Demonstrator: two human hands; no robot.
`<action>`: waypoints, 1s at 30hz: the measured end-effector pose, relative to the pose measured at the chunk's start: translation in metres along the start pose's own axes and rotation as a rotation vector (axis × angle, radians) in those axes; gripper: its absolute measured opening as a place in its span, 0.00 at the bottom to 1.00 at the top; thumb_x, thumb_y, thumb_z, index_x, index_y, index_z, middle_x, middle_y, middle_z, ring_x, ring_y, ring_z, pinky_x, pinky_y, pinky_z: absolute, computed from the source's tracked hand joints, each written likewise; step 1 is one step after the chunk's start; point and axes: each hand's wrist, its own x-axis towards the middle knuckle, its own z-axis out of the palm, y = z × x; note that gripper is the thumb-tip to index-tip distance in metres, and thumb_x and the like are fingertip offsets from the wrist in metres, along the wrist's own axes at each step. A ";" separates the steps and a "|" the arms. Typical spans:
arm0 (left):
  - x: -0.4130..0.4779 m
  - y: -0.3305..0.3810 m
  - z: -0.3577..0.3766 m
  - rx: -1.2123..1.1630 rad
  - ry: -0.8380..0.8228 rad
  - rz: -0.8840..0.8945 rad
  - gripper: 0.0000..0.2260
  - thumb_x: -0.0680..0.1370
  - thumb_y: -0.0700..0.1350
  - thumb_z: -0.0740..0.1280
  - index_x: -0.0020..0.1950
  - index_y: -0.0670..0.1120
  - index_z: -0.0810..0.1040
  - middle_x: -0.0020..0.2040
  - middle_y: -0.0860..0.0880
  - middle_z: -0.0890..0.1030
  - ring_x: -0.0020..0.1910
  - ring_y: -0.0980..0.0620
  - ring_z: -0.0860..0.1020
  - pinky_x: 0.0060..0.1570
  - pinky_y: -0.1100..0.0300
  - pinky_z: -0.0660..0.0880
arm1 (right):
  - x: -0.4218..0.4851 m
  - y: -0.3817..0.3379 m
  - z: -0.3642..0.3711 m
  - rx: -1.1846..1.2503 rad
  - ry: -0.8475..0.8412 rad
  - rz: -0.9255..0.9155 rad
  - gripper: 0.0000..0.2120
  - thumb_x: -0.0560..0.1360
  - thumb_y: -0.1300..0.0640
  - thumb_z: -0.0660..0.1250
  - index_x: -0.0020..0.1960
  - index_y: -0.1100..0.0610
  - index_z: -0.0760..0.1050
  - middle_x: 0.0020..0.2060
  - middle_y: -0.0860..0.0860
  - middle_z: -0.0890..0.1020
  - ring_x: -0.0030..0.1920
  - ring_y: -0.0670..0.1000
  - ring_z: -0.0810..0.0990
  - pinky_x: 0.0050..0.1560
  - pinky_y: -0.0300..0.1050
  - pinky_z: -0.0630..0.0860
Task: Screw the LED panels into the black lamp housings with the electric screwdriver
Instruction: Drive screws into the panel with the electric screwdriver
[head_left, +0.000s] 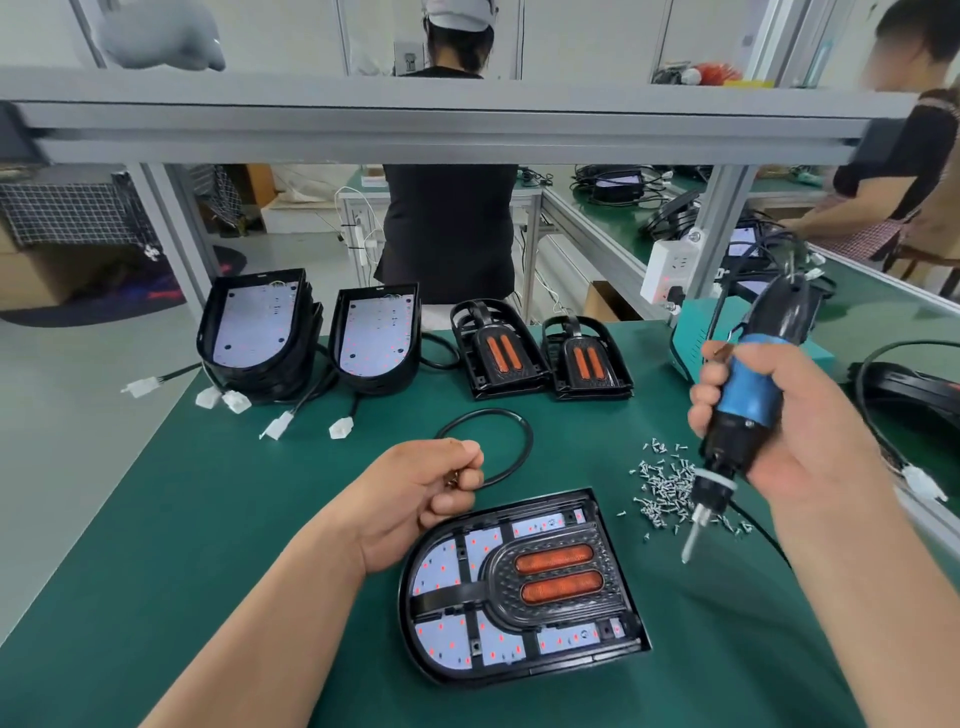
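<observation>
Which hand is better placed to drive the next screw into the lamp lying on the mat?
Right. The right hand grips the electric screwdriver, its bit pointing down just beside the lamp housing. The left hand is a curled fist by the housing's far edge, with no tool.

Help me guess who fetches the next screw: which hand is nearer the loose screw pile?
Right. The right hand, gripping the electric screwdriver, is just right of the screw pile; the left hand, pinching something small, is well left of it.
</observation>
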 end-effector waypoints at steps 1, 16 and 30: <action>0.000 0.000 0.001 0.008 -0.006 0.006 0.08 0.84 0.46 0.65 0.46 0.47 0.74 0.38 0.52 0.72 0.30 0.57 0.61 0.29 0.62 0.51 | 0.002 0.000 0.006 0.065 0.013 -0.022 0.08 0.83 0.58 0.61 0.53 0.60 0.76 0.37 0.51 0.77 0.34 0.49 0.77 0.34 0.41 0.79; 0.002 -0.005 0.001 0.013 -0.036 -0.013 0.09 0.82 0.46 0.70 0.43 0.47 0.77 0.32 0.50 0.67 0.31 0.54 0.59 0.38 0.52 0.50 | 0.016 0.076 0.070 0.526 0.260 -0.153 0.05 0.79 0.64 0.71 0.49 0.57 0.76 0.36 0.51 0.78 0.36 0.50 0.78 0.48 0.47 0.77; 0.011 -0.013 -0.002 -0.090 -0.066 0.047 0.08 0.78 0.38 0.71 0.54 0.39 0.86 0.45 0.46 0.82 0.28 0.58 0.65 0.30 0.67 0.56 | 0.008 0.084 0.072 0.540 0.097 -0.212 0.04 0.81 0.63 0.66 0.53 0.56 0.76 0.38 0.50 0.77 0.37 0.49 0.77 0.48 0.45 0.76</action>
